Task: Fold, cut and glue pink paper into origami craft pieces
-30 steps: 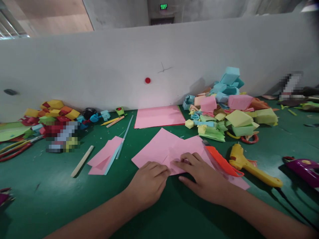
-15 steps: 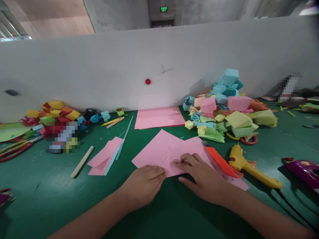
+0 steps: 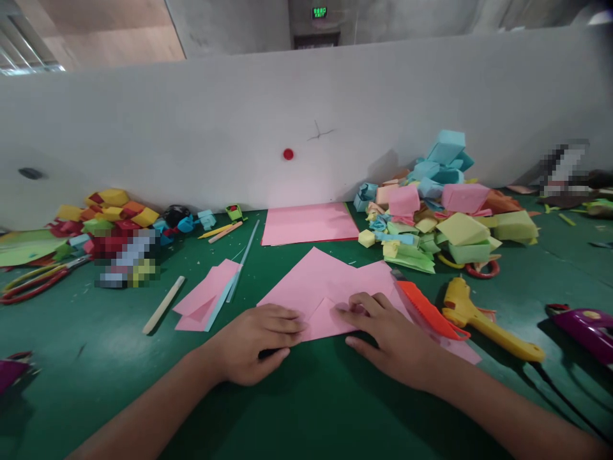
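Note:
A pink sheet of paper (image 3: 311,281) with a folded-over flap lies on the green table in front of me. My left hand (image 3: 256,342) rests on its lower left edge, fingers stretched out flat and thumb apart below them. On the flap's right side press the bent fingertips of my right hand (image 3: 385,335), whose thumb is spread away on the table side. More pink paper shows beneath and to the right of this sheet. Just beyond my right hand, an orange utility knife (image 3: 428,310) lies on the pink paper.
A yellow glue gun (image 3: 493,322) with a cord lies right. Folded paper pieces (image 3: 464,227) are heaped behind it. A pink paper stack (image 3: 309,223) lies by the white partition. To the left are pink offcuts (image 3: 205,297), a wooden stick (image 3: 163,305) and scissors (image 3: 36,284).
My left hand has slid left along the paper's lower edge, and its fingers and thumb have spread. The right hand stays at nearly the same spot. The view has shifted slightly.

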A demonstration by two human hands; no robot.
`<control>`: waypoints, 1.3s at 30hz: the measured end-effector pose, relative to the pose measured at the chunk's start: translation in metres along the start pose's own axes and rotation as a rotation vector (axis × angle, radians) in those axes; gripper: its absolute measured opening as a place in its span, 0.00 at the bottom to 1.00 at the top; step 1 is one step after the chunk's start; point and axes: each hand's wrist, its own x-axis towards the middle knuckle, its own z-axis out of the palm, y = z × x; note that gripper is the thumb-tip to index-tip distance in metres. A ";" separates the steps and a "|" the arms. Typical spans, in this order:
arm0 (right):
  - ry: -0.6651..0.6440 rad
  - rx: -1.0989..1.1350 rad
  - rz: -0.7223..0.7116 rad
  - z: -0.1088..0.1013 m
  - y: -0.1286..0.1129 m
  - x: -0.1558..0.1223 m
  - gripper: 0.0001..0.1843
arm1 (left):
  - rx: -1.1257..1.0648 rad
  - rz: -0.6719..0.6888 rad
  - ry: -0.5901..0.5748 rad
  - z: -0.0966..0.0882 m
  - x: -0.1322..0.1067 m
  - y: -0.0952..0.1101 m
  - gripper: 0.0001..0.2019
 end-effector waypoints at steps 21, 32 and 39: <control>0.080 -0.192 -0.166 -0.007 -0.020 -0.007 0.27 | 0.091 -0.036 -0.006 0.006 0.014 0.004 0.08; 0.003 -0.226 -0.214 0.014 -0.032 -0.010 0.31 | 0.114 -0.043 0.006 0.007 0.015 0.006 0.09; 0.007 -0.259 -0.233 0.005 -0.026 -0.010 0.30 | 0.102 -0.046 0.016 0.008 0.014 0.006 0.09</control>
